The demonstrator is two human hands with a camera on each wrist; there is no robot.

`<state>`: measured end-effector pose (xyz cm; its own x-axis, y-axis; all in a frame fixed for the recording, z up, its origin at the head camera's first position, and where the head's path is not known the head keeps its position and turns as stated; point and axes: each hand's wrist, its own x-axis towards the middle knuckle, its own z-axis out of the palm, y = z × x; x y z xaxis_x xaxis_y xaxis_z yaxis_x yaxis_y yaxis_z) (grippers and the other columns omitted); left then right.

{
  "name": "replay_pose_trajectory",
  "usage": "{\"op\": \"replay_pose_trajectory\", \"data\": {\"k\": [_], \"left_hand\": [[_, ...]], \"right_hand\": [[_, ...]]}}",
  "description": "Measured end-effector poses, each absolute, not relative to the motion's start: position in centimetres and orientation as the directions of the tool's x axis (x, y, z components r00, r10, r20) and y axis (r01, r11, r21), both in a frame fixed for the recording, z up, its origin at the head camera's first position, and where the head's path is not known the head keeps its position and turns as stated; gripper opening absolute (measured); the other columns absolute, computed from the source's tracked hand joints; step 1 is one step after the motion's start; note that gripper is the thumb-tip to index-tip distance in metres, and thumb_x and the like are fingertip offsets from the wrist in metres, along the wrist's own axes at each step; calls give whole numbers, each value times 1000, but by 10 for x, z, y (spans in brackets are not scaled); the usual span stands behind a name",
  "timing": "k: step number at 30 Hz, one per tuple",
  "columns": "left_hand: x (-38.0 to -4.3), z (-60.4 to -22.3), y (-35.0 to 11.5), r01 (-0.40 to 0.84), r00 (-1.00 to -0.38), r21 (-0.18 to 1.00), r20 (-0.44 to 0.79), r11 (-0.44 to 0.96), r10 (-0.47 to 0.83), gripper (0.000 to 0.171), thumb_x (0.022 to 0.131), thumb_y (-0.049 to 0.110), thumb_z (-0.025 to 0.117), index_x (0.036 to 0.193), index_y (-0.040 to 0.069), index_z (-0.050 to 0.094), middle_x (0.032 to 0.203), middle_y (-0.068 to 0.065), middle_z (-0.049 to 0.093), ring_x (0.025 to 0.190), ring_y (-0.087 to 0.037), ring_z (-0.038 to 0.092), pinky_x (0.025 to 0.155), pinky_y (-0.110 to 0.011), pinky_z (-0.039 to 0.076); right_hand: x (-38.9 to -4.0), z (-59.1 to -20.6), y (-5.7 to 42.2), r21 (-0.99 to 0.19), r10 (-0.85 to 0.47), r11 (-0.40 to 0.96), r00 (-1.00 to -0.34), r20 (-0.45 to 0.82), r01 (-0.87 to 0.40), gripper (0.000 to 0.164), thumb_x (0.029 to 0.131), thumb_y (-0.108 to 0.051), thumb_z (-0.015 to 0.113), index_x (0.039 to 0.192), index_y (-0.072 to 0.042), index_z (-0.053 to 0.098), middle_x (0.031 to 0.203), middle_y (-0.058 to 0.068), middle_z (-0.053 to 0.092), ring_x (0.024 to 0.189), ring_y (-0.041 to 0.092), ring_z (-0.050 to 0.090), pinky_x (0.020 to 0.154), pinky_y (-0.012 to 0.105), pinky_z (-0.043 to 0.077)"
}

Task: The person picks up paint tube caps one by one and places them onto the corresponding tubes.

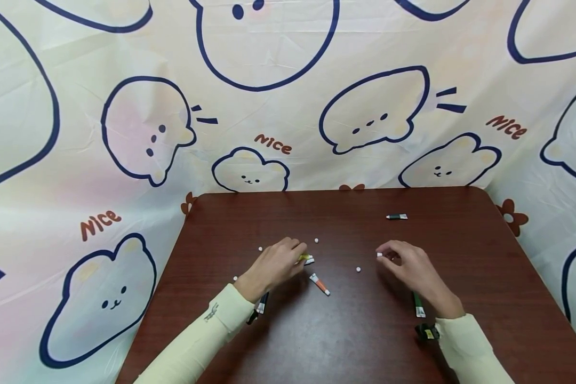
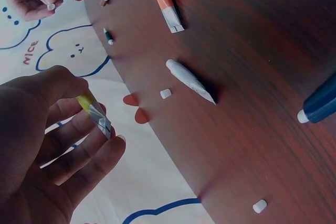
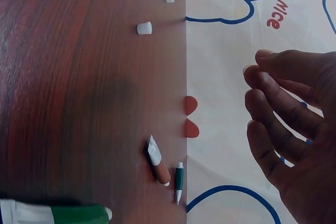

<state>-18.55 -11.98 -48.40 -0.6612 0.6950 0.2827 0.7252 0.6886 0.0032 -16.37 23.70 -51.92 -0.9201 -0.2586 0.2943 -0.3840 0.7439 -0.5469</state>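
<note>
There it is: by the left hand (image 1: 279,261), a yellow paint tube (image 2: 93,111) is pinched over the desk (image 1: 345,336); by the right hand (image 1: 415,269), a stubby white cap (image 1: 379,255) is nipped. The tube looks light, soft-walled, easily dented, best held by its rounded body, not its flat, crinkled end. Beyond, an orange tube (image 1: 320,285) is seen on smooth wood-grain.

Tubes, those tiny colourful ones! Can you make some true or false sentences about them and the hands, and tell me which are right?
1. The left hand holds the yellow tube. True.
2. The orange tube lies on the table. True.
3. The right hand holds the orange tube. False: it pinches a small white piece.
4. The dark green tube lies near the table's far edge. True.
5. Every small white piece is in a hand. False: several lie on the table.
</note>
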Motion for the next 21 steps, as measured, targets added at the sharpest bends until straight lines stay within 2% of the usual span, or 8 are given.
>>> {"op": "replay_pose_trajectory", "data": {"k": [10, 21], "left_hand": [[-184, -485, -118, 732, -657, 20, 287, 681, 698, 14, 96, 15, 82, 102, 14, 69, 92, 1, 68, 82, -14, 62, 66, -28, 58], [-183, -487, -113, 746, -632, 1, 316, 666, 708, 14, 96, 15, 82, 98, 14, 68, 89, 2, 66, 80, -14, 61, 66, -28, 59]], "right_hand": [[-163, -519, 228, -540, -283, 740, -914, 291, -401, 15, 95, -8, 85, 108, -10, 79, 99, -2, 77, 88, 15, 72, 76, 35, 61], [-162, -521, 218, -575, -295, 711, -914, 279, -404, 15, 96, -7, 84, 108, -11, 78, 100, -3, 77, 89, 13, 72, 80, 43, 63]]}}
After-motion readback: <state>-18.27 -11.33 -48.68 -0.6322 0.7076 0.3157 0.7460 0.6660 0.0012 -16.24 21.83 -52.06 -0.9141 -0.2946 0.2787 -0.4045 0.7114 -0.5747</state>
